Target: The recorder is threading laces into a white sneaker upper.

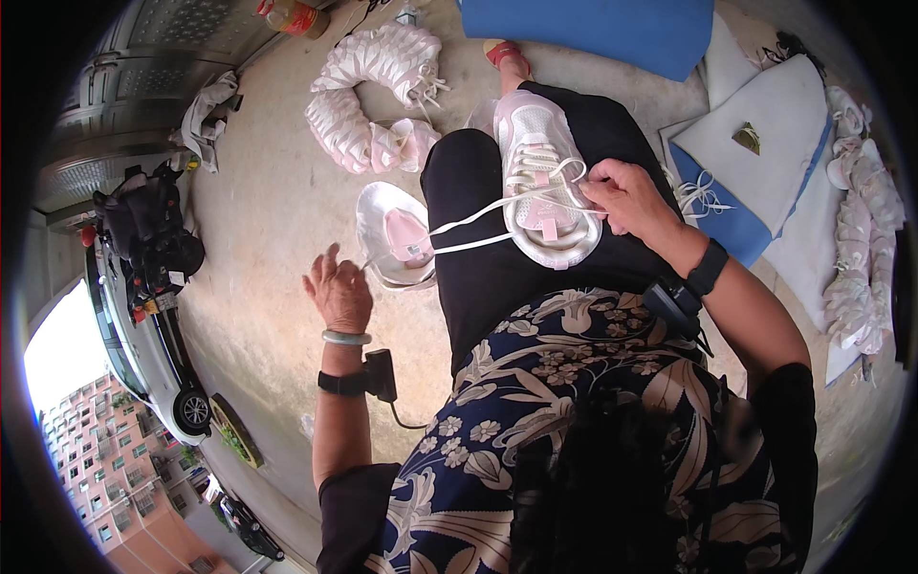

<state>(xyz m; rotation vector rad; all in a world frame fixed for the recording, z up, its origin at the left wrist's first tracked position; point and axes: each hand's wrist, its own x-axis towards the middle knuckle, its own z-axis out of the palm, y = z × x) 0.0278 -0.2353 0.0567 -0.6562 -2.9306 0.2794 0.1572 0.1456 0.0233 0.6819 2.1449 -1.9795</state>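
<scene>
A white and pink sneaker (542,172) rests on my lap, on the black trousers. My right hand (626,198) presses on its right side by the eyelets and holds the lace there. My left hand (338,287) is out to the left over the floor, pinching the free ends of the white lace (469,230), which runs taut back to the shoe. A second matching sneaker (397,234) lies on the concrete floor beside my left thigh.
Rows of white and pink sneakers lie on the floor at the back (373,96) and along the right edge (861,230). A blue mat (612,29), white sheets on blue foam (755,143) and a parked scooter (143,239) surround me.
</scene>
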